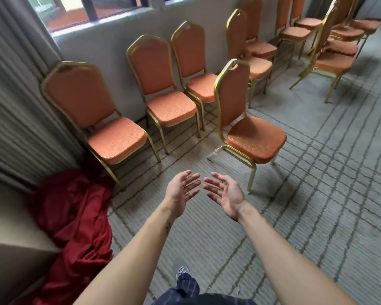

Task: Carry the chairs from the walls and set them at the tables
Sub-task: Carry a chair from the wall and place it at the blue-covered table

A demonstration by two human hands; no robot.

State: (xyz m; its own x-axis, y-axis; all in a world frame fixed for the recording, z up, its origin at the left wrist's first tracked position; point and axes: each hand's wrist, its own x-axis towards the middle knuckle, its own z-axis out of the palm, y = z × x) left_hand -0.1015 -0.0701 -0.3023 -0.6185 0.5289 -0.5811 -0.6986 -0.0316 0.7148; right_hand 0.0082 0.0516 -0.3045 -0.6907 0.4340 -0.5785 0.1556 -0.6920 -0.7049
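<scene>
Most chairs [169, 108] stand along the wall under the window, so you have nearly everything left. The nearest chair [255, 139] stands out on the carpet. Your left hand [182, 188] and right hand [226, 194] are spread, holding nothing.

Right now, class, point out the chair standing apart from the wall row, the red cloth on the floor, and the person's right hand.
chair standing apart [254, 139]: head view, on its seat cushion.
red cloth [75, 216]: head view, on its crumpled middle.
right hand [227, 195]: head view, on its open palm.
</scene>
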